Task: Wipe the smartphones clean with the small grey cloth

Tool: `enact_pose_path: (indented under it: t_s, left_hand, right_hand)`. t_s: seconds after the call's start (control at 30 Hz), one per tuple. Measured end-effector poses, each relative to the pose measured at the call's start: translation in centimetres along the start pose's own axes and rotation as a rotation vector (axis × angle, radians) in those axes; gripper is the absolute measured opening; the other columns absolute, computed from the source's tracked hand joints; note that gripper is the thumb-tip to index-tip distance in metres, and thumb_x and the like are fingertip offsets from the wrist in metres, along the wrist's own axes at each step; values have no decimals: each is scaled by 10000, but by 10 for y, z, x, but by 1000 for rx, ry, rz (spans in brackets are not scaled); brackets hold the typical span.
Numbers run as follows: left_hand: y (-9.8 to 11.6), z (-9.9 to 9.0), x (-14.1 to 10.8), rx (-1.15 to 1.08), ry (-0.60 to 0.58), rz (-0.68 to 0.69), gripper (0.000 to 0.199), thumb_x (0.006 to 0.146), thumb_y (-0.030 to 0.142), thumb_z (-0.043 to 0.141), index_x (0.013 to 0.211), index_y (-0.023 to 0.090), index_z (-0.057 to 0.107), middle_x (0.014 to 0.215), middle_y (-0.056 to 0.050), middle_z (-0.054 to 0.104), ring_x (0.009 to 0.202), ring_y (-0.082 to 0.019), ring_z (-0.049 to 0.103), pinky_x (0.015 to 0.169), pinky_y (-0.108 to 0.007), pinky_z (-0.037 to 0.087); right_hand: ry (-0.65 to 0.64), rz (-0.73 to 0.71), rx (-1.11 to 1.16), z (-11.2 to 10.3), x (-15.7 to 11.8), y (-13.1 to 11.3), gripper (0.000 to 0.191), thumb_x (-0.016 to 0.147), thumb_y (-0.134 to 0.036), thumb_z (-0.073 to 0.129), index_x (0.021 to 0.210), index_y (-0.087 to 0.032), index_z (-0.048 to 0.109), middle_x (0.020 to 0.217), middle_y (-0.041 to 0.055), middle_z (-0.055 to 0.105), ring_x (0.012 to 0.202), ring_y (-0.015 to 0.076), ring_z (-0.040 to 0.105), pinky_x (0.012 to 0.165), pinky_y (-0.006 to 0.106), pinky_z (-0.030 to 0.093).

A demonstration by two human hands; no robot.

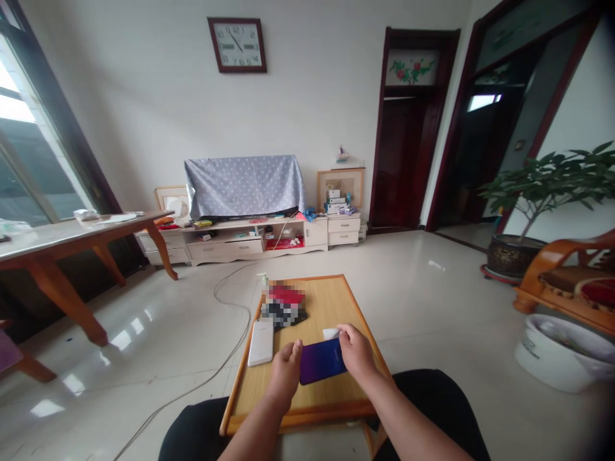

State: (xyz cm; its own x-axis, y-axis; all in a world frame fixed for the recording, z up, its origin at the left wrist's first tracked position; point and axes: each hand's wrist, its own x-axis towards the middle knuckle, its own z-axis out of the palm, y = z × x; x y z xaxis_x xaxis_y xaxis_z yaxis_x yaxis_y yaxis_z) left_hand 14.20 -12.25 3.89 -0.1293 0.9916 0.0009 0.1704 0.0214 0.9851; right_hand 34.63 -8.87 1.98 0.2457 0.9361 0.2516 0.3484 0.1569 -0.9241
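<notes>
The purple-blue phone (321, 362) is gripped at opposite ends by the fingers of the left hand (284, 370) and right hand (356, 351) (white piece (330, 333) beside the latter), probably for steadiness.

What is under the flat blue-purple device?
Left hand and right hand hold the device above a light wooden tabletop; a white item shows beyond it. Anything directly beneath is covered.

A small wooden table (298, 406) with a raised orange-brown rim carries a white phone (261, 343) lying along its left edge, and, near its far left corner, a pixelated red, black and white item (284, 303) beyond that phone.
</notes>
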Motion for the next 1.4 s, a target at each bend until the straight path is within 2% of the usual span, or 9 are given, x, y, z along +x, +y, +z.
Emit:
enact_pose_path:
  t_s: [0.17, 0.33, 0.5, 0.67, 0.77, 0.87, 0.97, 1.23, 1.4]
  left_hand:
    - [-4, -4, 4, -122, 44, -93, 591, 739, 782, 561, 718, 192, 553, 645, 39, 483, 596, -107, 420, 558, -230, 352]
    - [-19, 0, 8, -156, 72, -148, 624, 714, 807, 550, 784, 189, 597, 626, 43, 501, 559, -115, 456, 540, -248, 392]
    - [-29, 5, 8, -30, 80, -70, 586, 753, 751, 536, 834, 182, 651, 713, -18, 617, 678, -185, 575, 663, -319, 470]
    - [-21, 10, -3, 187, 3, 129, 584, 730, 646, 641, 1090, 188, 676, 1082, -100, 662, 1044, -274, 609, 962, -394, 452]
    - [-15, 15, -13, 566, -76, 265, 768, 660, 556, 730, 1313, 188, 563, 1237, -115, 596, 1159, -295, 555, 1030, -411, 415]
    - [-16, 19, -18, 823, -82, 304, 778, 658, 468, 724, 1359, 204, 513, 1251, -109, 594, 1195, -306, 527, 1052, -423, 383]
    - [-24, 21, -18, 851, -42, 346, 694, 693, 436, 688, 1322, 192, 526, 1220, -117, 614, 1172, -303, 545, 1035, -421, 390]
    - [-31, 22, -17, 900, 32, 330, 569, 723, 415, 649, 1252, 225, 555, 1202, -90, 633, 1156, -284, 543, 1000, -386, 357]
    - [-17, 24, -19, 966, -49, 247, 569, 719, 439, 659, 1244, 237, 568, 1221, -85, 626, 1166, -286, 510, 996, -370, 331]
  right_hand:
    - [46, 172, 99, -6, -1, 18, 361, 908, -459, 461, 1068, -231, 691, 1080, 75, 723, 1003, 234, 661, 844, 336, 508]
    - [-144, 337, 384, 0, -22, 10, 460, 866, -628, 540, 982, -214, 702, 898, 62, 727, 765, 192, 667, 616, 263, 489]
    - [-170, 475, 578, 3, -26, 9, 432, 742, -563, 733, 963, -195, 690, 744, 16, 659, 604, 127, 583, 497, 207, 385]
    - [-147, 480, 636, 0, -24, 13, 408, 731, -542, 743, 916, -184, 681, 745, 12, 648, 603, 113, 568, 520, 210, 401]
    - [-125, 494, 649, -1, -24, 14, 414, 725, -548, 733, 920, -186, 679, 734, 8, 645, 604, 121, 570, 515, 217, 394]
    - [-123, 515, 642, -3, -24, 14, 413, 713, -551, 733, 907, -192, 672, 727, 7, 641, 597, 129, 569, 508, 225, 386]
    - [-110, 499, 636, -4, -25, 16, 400, 732, -572, 703, 862, -197, 650, 702, 6, 629, 606, 142, 580, 505, 231, 387]
    - [140, 453, 537, -14, -21, 23, 381, 698, -499, 655, 934, -201, 672, 807, 42, 713, 738, 215, 654, 592, 287, 465]
    - [91, 442, 480, -19, -25, 24, 383, 728, -527, 632, 937, -209, 681, 820, 45, 722, 786, 232, 659, 633, 302, 483]
